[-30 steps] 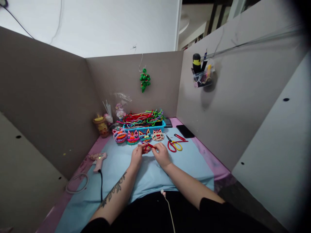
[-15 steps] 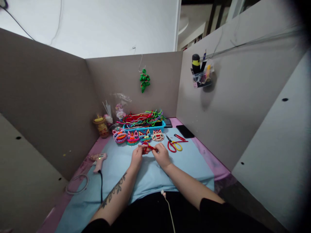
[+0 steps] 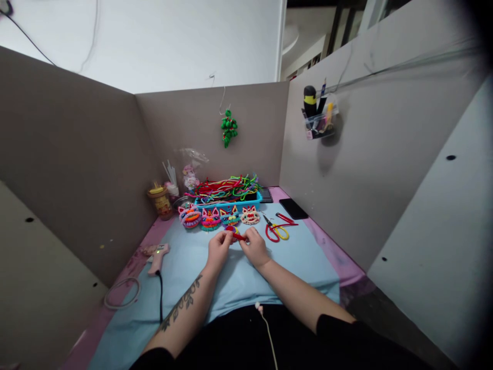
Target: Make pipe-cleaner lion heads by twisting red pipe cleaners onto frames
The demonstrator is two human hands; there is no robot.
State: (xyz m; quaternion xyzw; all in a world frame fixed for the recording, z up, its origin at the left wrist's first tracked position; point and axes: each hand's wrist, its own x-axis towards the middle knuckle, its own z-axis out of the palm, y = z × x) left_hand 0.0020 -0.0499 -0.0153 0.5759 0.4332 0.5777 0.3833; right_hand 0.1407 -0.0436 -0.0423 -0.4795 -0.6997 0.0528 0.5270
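Both hands meet over the light blue cloth [image 3: 292,267], in front of a row of finished animal faces. My left hand [image 3: 219,247] pinches one end of a short red pipe cleaner [image 3: 239,237]. At its other end, the fingers of my right hand [image 3: 255,247] are closed on it. Just behind the fingertips shows a small rounded red, yellow and purple piece [image 3: 232,229]; whether it is held or lies on the cloth I cannot tell. The pipe-cleaner faces include a purple-orange one [image 3: 190,216], a pink one [image 3: 210,220], a teal one [image 3: 230,217] and a cream one [image 3: 250,216].
A blue basket [image 3: 246,204] of coloured pipe cleaners stands behind the faces. Scissors [image 3: 276,229], red-handled pliers or snips [image 3: 285,218] and a phone [image 3: 293,209] lie right. At left are a pink glue gun [image 3: 157,258] with its cord and a cup [image 3: 160,203]. Grey panels enclose three sides.
My hands have shifted only slightly. More of the rounded coloured piece shows behind the fingers, and the red pipe cleaner sits a little lower at its right end.
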